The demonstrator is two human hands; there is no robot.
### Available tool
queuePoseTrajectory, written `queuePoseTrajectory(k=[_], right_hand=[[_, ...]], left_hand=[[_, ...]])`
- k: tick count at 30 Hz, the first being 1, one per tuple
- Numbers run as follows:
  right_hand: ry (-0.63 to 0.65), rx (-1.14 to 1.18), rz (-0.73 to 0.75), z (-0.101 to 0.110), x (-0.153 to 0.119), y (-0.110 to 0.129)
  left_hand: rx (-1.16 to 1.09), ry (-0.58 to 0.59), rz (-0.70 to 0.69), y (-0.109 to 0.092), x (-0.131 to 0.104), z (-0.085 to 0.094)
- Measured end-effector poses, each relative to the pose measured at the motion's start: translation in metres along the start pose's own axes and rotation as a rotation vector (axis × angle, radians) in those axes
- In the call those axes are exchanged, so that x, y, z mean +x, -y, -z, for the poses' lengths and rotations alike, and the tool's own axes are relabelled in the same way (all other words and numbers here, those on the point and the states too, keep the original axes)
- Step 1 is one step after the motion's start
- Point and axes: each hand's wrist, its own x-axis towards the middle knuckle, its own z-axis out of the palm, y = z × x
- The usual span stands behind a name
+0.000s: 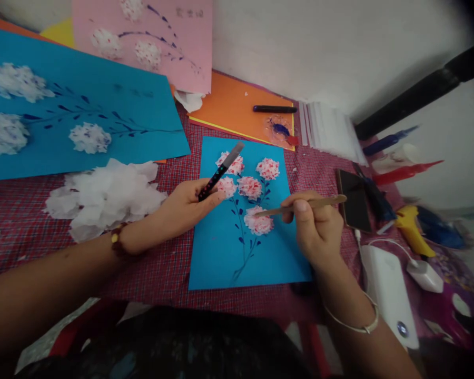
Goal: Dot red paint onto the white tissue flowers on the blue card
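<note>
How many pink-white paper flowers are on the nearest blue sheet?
5 flowers: top left, top right, middle left (partly behind the left hand), centre, lowest, by the flat wooden stick.

I found the light dim and flat, greyish on the matte off-white wall (280, 47), with a soft shadow beside the long black pole (418, 92). Toward the right-hand corners, everything stretched, blurred and sank into blackness.
</note>
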Motion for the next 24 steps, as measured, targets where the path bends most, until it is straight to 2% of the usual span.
queuePoseTrajectory(k=[3,8,15,17,21,24], right_hand=[[-0.033,0.042,-0.01,0.0,0.0,0.001],[0.026,0.009,-0.016,0.0,0.0,0.002],[-0.044,0.074,-0.019,0.004,0.002,0.003],[-0.16,0.094,-0.066,0.011,0.006,-0.001],[-0.48,0.157,-0.106,0.033,0.03,-0.017],[-0.502,0.116,-0.098,0.044,0.06,-0.037]], left_hand=[[-0.038,0.024,-0.016,0.001,0.0,0.0],[-0.075,0.056,-0.008,0.003,0.001,-0.001],[-0.056,0.102,-0.002,0.005,-0.001,0.0],[-0.057,0.112,0.013,0.006,-0.002,0.0],[-0.047,0.083,-0.003,0.009,-0.004,0.0],[-0.057,0.083,0.003,0.012,-0.006,-0.001]])
